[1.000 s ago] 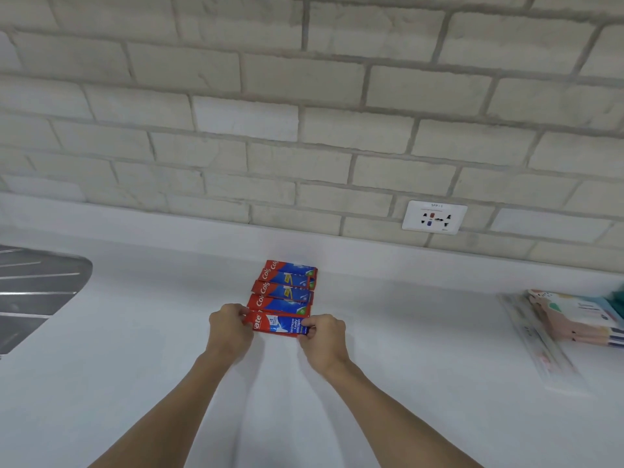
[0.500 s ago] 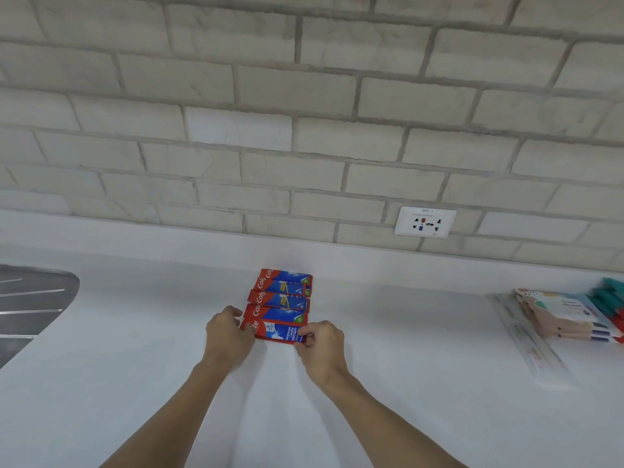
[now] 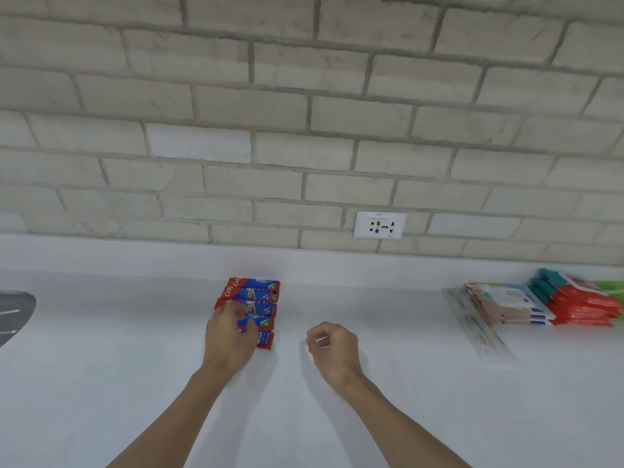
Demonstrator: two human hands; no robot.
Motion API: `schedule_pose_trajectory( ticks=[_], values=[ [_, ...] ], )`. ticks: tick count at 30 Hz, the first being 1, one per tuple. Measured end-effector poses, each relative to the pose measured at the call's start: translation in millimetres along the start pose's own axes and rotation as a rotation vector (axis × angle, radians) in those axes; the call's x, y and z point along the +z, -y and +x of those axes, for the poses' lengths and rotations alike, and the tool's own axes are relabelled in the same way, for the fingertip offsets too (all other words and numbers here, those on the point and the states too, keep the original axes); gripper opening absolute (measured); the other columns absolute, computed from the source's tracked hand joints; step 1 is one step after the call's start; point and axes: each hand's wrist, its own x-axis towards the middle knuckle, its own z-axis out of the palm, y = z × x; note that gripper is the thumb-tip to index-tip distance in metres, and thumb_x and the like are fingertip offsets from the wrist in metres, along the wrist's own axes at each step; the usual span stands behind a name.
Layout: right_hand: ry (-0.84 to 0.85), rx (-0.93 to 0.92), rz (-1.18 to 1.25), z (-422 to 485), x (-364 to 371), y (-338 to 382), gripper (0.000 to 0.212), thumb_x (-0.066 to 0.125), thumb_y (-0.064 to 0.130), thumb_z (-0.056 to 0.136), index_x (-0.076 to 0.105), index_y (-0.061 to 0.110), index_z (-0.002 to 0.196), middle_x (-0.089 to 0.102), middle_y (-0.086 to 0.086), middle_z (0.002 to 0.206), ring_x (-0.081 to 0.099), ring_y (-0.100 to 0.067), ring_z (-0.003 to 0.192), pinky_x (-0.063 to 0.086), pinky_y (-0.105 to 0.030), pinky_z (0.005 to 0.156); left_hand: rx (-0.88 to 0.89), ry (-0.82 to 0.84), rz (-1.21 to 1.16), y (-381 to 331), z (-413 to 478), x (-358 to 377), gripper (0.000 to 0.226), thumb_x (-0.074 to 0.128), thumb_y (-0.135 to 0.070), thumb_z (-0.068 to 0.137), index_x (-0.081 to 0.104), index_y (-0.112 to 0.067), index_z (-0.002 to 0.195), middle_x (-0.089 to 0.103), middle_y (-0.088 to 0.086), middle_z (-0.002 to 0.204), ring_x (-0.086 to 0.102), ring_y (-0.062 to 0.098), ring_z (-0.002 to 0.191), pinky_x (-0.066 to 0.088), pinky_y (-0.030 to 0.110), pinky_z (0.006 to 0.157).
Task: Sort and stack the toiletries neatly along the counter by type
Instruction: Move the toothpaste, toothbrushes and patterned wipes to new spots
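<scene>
Several red and blue toothpaste boxes lie side by side in a row on the white counter, running from the back wall toward me. My left hand rests on the near left part of that row, with its fingers lying over the boxes. My right hand hovers over bare counter to the right of the row. It is loosely curled, holds nothing and is clear of the boxes.
At the right stand a stack of pastel packets, red packets with teal ones behind, and long flat clear packs. A steel sink drainer is at the left edge. A wall socket sits above the counter.
My right hand has let go of the nearest toothpaste box and pulled away to the right. My left hand has slid onto the top of the row. The view has swung right.
</scene>
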Motion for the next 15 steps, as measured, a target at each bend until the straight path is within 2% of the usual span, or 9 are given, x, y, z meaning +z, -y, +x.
schedule_pose_trajectory(
  ticks=[5, 9, 15],
  values=[
    [-0.050, 0.025, 0.037, -11.8, -52.6, -21.1, 0.017, 0.063, 0.010, 0.088, 0.068, 0.025, 0.081, 0.069, 0.006, 0.088, 0.063, -0.009, 0.077, 0.045, -0.006, 0.059, 0.173, 0.079, -0.011, -48.2, -22.6, 42.9, 0.017, 0.065, -0.009, 0.085, 0.063, -0.012, 0.101, 0.060, -0.001, 0.097, 0.058, 0.015, 0.089, 0.048, 0.026, 0.077],
    [-0.118, 0.033, 0.019, -17.8, -104.4, -49.7, 0.020, 0.063, 0.008, 0.086, 0.068, 0.025, 0.076, 0.070, 0.008, 0.084, 0.065, -0.011, 0.075, 0.045, -0.007, 0.059, 0.249, 0.146, -0.021, -90.7, -43.3, 85.9, 0.014, 0.065, -0.012, 0.086, 0.064, -0.014, 0.100, 0.061, -0.002, 0.096, 0.056, 0.010, 0.082, 0.038, 0.009, 0.064],
    [-0.216, 0.059, -0.017, -21.9, -182.5, -98.5, 0.024, 0.065, 0.009, 0.087, 0.065, 0.030, 0.075, 0.070, 0.009, 0.085, 0.064, -0.007, 0.073, 0.043, -0.003, 0.061, 0.295, 0.267, -0.028, -146.3, -77.0, 151.4, 0.015, 0.062, -0.018, 0.088, 0.063, -0.019, 0.102, 0.059, -0.004, 0.098, 0.054, 0.007, 0.081, 0.037, 0.010, 0.069]
  ],
)
